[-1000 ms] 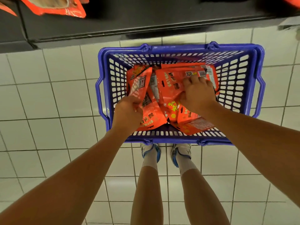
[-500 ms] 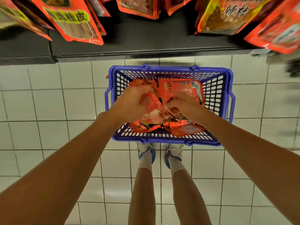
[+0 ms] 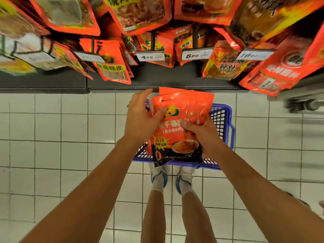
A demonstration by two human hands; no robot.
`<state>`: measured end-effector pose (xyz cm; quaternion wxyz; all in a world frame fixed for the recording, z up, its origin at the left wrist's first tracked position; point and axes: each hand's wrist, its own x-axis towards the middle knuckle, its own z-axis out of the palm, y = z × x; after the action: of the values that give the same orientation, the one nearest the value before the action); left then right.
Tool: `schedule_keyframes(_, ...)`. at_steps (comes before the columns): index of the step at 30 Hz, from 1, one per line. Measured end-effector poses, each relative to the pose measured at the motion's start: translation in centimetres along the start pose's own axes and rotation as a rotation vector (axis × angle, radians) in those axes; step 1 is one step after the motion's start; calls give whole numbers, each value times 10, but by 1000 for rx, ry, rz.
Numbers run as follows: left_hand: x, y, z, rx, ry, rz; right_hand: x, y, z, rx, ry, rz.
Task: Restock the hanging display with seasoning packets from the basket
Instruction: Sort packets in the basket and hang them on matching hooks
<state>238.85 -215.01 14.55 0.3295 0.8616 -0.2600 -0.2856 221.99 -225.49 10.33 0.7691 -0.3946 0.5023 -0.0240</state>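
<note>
Right hand (image 3: 201,135) grips a fanned stack of orange seasoning packets (image 3: 177,130) — held upright above the blue basket (image 3: 226,123) on the tiled floor (image 3: 70,137). Left hand (image 3: 142,118) — fingers spread — touches the stack's left edge. Hanging display (image 3: 157,46) lies beyond.

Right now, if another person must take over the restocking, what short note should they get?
Right hand: grips a small stack of seasoning packets, lifted above the blue basket.
Left hand: fingers spread on the stack's left edge, thumb on the front packet.
Basket stands on the floor by the feet, below the hanging display.
Done: packets taken out.
Left: hang them on a hook by the punched hole, then check the basket for more.
</note>
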Motion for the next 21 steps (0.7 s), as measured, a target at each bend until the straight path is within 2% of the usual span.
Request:
schedule_keyframes(3, -21, 25, -27, -446, -157, -315, -29, -39, -1, 96, 5, -19)
schedule_keyframes(5, -35, 40, -41, -633, -296, -351, -52, -66, 2, 113, -19, -58)
schedule_keyframes(6, -42, 50, -47, -698, -312, -340, -63, -79, 4, 109, -31, -75)
schedule_keyframes(10, -61, 104, -76, -851, -126, -358, -114, -130, 14, 16, -16, -117)
schedule_keyframes(15, -78, 166, -126, -869, -63, -286, -178, -188, 27, -16, 64, -161)
schedule_keyframes(21, -105, 223, -216, -944, -9, -106, -246, -259, 47, -17, 104, -449)
